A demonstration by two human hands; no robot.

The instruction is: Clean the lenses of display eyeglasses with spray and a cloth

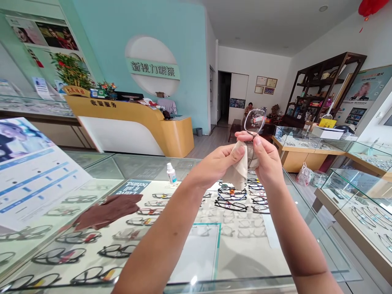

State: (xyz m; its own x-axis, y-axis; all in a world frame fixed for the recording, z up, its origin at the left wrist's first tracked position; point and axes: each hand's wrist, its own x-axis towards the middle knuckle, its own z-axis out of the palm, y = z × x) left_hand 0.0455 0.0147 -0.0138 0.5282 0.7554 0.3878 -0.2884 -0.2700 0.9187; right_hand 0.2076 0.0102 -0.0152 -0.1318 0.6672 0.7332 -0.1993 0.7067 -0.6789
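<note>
A pair of eyeglasses is held up on edge above the glass counter, one lens uppermost. My right hand pinches the frame near its middle between thumb and fingers. A beige cleaning cloth hangs from my left hand, whose fingers are closed on it against the lower part of the glasses. Cloth and fingers hide most of the lower lens. Below, a small white spray bottle stands on the counter, and a crumpled brown cloth lies to the left.
Rows of eyeglasses lie inside the glass display counter. A printed sign leans at the left. Beyond are a wooden reception desk, more showcases on the right, and a seated person at the back.
</note>
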